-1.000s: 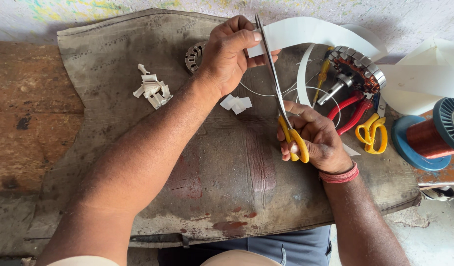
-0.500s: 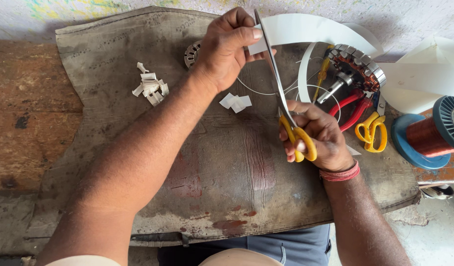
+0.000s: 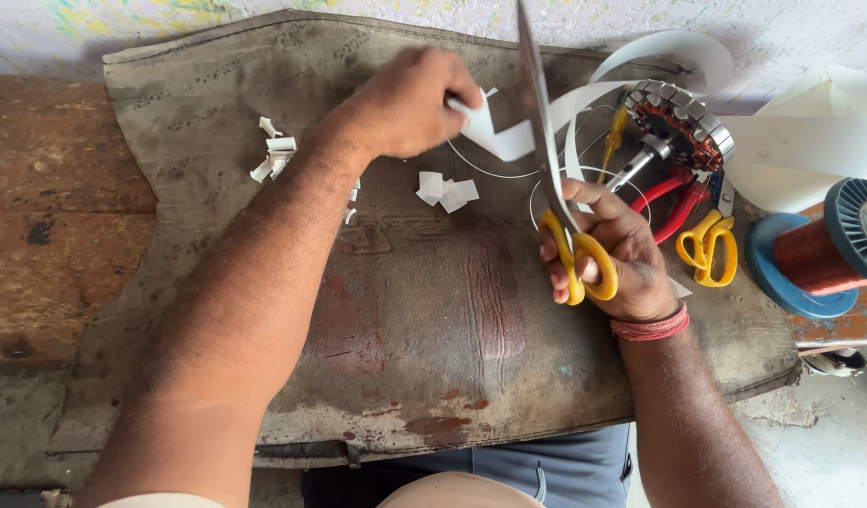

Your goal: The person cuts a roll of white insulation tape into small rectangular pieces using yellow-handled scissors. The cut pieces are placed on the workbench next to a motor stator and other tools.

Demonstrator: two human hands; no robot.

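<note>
Worn brown sacking point(image 3: 433, 310) is being used as a cover over a wooden bench. Nearest, yellow-handled scissors point(image 3: 565, 235) are being gripped by the right hand point(image 3: 610, 252), fingers threaded through the loops, blades pointing far. Beyond, a white paper strip point(image 3: 497, 136) is being pinched by the left hand point(image 3: 410, 102), just left of the blades. Small white offcuts point(image 3: 445, 189) are lying between the hands. Far right, a motor stator point(image 3: 683, 122) and copper wire spool point(image 3: 819, 252) are being kept.
</note>
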